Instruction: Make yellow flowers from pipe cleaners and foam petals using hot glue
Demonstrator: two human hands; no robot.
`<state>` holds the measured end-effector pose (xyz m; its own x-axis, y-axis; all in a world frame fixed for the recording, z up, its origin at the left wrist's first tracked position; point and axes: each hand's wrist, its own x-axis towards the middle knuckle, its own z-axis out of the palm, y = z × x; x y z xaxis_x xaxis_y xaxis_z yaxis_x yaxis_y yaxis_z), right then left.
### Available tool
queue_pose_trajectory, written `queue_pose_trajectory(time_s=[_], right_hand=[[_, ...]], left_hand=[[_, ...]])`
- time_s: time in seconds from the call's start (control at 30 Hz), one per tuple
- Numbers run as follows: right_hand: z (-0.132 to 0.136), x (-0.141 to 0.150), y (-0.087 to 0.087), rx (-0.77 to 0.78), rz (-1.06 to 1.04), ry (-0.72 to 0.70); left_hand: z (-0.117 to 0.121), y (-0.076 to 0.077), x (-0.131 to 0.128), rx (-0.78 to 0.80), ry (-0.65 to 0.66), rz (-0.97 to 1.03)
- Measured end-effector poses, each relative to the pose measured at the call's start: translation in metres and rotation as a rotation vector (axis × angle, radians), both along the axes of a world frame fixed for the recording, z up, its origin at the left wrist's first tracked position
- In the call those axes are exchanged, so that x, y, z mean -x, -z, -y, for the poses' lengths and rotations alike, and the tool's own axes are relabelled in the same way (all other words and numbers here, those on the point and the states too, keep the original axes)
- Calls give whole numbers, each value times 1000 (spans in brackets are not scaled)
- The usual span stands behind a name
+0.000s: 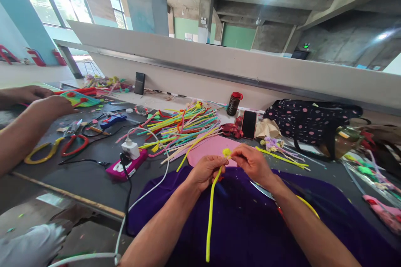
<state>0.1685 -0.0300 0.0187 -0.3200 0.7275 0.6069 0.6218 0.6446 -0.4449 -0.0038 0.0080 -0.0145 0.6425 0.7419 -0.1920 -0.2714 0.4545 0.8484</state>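
Note:
My left hand [207, 171] is closed, pinching a yellow pipe cleaner [210, 217] whose long free end hangs down over the dark purple cloth [238, 221]. At its top, a small fuzzy yellow tuft [226, 152] sits between my two hands. My right hand [253, 162] is closed too, its thumb and finger pinched beside the tuft; what lies between those fingertips is too small to see fully. Behind my hands lies a pink sheet [200, 152]. Scissors [262, 190] lie partly hidden under my right forearm.
Many coloured pipe cleaners [184, 125] are heaped behind the sheet. Left stand a magenta power strip [127, 167] with cords and red-and-yellow scissors [73, 146]. A phone [249, 124], bottle [234, 103] and patterned bag [307, 123] are at the back. A co-worker's hands [53, 102] work far left.

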Motion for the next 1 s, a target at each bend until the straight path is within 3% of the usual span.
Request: queue_pose_trajectory(time_s=[0.17, 0.67, 1.0], right_hand=[[1, -14, -13, 115, -39, 20], [5, -12, -21, 8, 267, -37], [10, -8, -24, -18, 368, -36]], left_hand=[[2, -4, 1, -84, 51, -81], [2, -6, 2, -168, 188, -231], [3, -6, 2, -243, 208, -266]])
